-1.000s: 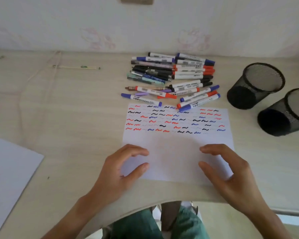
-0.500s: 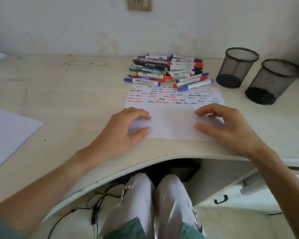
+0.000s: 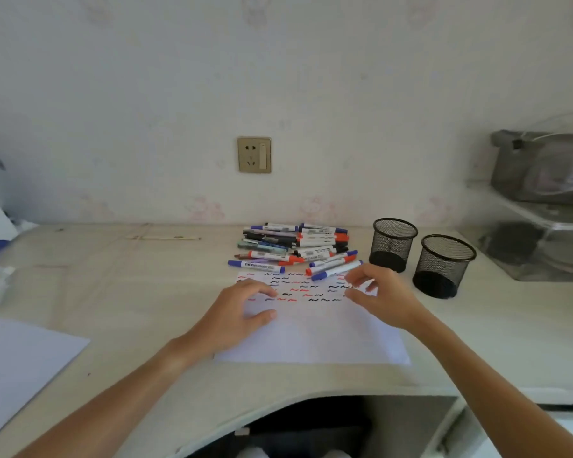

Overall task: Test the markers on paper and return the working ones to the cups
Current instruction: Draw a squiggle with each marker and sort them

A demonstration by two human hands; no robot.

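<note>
at the lower left of the frame a blank sheet (image 3: pixel 20 361) lies on the desk (image 3: pixel 119 292), and a thin stick (image 3: pixel 164 238) lies near the wall at centre left. moving right, the left hand (image 3: pixel 242 314) rests on the test paper (image 3: pixel 311 338) with fingers loosely bent, gripping nothing. the paper's far half carries rows of short red, black and blue squiggles. just above it in the frame is the marker pile (image 3: pixel 295 246), the barrels lying mostly crosswise, left to right. the right hand (image 3: pixel 382 297) hovers over the paper's upper right corner, fingers spread and relaxed, holding nothing; the nearest blue-capped marker (image 3: pixel 336 271) lies just above its fingertips, long axis slanting up to the right, so the right hand is the closer one for picking it up. labels on the barrels show print, too small to read. further right stand two black mesh cups (image 3: pixel 394 244), upright and seemingly holding no markers; a clear shelf unit (image 3: pixel 543 239) fills the right edge.
</note>
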